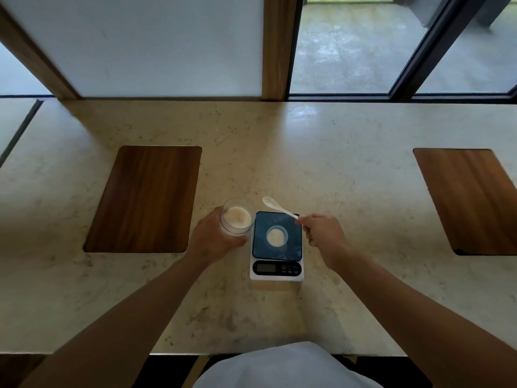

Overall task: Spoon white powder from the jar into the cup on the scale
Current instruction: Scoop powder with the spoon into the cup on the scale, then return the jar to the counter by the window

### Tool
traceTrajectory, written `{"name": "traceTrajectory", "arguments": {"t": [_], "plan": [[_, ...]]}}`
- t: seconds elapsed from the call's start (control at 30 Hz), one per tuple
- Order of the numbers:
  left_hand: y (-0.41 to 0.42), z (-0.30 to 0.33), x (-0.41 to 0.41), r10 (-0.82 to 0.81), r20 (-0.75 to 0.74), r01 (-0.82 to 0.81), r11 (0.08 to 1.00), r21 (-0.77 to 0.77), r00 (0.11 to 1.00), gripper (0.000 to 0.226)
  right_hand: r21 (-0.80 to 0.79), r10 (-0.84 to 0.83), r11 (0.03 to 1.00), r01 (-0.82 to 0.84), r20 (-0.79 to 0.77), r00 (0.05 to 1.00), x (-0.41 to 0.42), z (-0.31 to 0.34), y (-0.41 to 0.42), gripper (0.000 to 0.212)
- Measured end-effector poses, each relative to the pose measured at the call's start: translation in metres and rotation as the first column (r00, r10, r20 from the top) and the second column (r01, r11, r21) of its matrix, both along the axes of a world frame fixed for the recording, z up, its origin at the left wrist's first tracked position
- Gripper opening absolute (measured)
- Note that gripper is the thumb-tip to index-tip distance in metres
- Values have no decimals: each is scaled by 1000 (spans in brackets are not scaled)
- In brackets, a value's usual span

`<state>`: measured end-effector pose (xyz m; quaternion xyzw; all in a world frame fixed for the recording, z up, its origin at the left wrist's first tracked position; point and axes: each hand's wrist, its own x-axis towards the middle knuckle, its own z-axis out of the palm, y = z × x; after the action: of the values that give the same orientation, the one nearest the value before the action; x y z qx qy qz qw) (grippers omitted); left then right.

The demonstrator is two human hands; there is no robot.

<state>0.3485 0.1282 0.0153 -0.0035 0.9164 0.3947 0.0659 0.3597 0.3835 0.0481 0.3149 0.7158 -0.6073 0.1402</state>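
Note:
A clear jar (237, 217) holding white powder stands just left of the scale, and my left hand (212, 239) is wrapped around its side. The kitchen scale (277, 271) has a dark weighing plate and a small display at its front. A small clear cup (277, 236) with some white powder in it sits in the middle of the plate. My right hand (321, 233) pinches the handle of a white spoon (275, 206). The spoon's bowl points up and left, above the far edge of the scale, between the jar and the cup.
A pale stone counter (335, 169) runs the full width, with a dark wooden inlay (145, 197) to the left and another (470, 200) at the right. Windows and a wooden post stand behind the counter. White clothing shows at the near edge.

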Motion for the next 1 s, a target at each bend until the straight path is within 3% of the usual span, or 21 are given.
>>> {"name": "traceTrajectory", "arguments": {"t": [0.4, 0.7, 1.0], "plan": [[-21, -5, -46, 31, 0, -31, 999, 27, 1000, 73, -261, -39, 964, 59, 80, 996, -45, -1, -41, 19], [-42, -8, -111, 83, -13, -82, 991, 107, 996, 68, -309, -55, 948, 78, 82, 995, -104, -13, -70, 14], [-62, -10, -187, 137, -58, -130, 985, 110, 989, 84, -285, -6, 958, 21, 55, 998, -170, -21, -94, 15]]}}
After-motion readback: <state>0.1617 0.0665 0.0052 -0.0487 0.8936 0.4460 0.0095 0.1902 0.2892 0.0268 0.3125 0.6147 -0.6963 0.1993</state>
